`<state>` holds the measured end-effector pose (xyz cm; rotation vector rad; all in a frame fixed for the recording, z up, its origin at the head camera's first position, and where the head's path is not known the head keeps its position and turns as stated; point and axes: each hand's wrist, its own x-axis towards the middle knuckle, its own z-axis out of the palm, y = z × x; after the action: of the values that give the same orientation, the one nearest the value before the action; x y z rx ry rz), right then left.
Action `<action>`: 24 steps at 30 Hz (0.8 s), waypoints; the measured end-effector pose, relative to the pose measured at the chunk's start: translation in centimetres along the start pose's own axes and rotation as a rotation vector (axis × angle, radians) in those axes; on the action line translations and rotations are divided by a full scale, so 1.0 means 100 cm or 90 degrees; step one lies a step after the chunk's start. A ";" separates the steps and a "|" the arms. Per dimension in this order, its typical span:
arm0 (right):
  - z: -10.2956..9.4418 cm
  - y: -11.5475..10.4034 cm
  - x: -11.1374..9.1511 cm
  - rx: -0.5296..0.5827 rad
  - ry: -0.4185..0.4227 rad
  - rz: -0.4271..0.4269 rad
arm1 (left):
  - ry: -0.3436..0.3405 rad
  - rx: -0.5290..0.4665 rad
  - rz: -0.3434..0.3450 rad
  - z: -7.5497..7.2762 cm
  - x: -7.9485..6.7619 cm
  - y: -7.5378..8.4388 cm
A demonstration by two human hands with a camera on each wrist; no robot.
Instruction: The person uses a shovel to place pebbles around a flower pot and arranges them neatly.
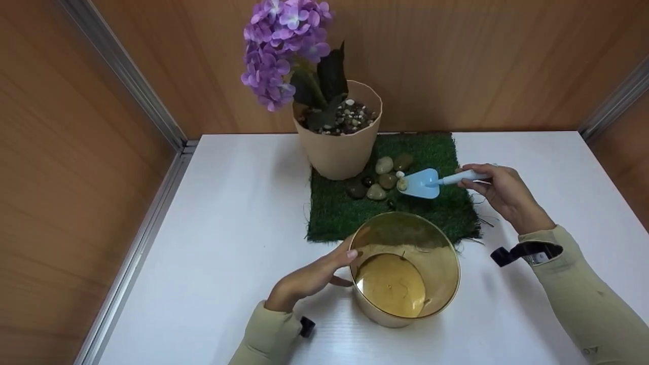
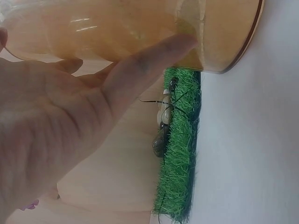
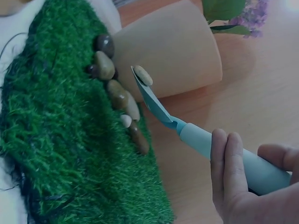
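My right hand [image 1: 507, 195] grips the pale handle of a small blue toy trowel [image 1: 422, 183]. One light pebble [image 3: 143, 75] lies at the tip of its blade, raised above the grass in the right wrist view. My left hand [image 1: 317, 274] holds a clear amber container [image 1: 441, 284] at its left side, with a fingertip at the rim and other fingers along the outer wall. Only a few thin dark strands show inside the container. Close to the trowel tip, several smooth stones [image 1: 387, 181] lie grouped on a green artificial grass mat [image 1: 334, 218].
A beige pot [image 1: 337, 154] with purple flowers [image 1: 284, 45] and dark leaves stands on the mat's back left corner, gravel inside it. Wooden panels [image 1: 456, 66] rise behind and beside the white table [image 1: 228, 218]. Loose dark strands stick out from the mat's right edge.
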<state>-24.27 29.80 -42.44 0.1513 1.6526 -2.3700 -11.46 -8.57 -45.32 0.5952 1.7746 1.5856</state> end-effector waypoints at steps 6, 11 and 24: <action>0.000 0.014 0.005 -0.038 0.010 -0.013 | -0.002 -0.001 0.002 0.000 -0.001 0.000; 0.002 0.023 0.006 -0.074 0.015 -0.037 | -0.006 -0.010 -0.001 0.001 -0.002 0.001; 0.021 0.024 -0.005 -0.305 -0.002 -0.221 | -0.007 0.001 -0.014 0.000 -0.001 0.003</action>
<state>-23.01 27.15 -43.73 -0.2451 2.3447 -2.1002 -11.43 -8.55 -44.97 0.5829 1.7679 1.5635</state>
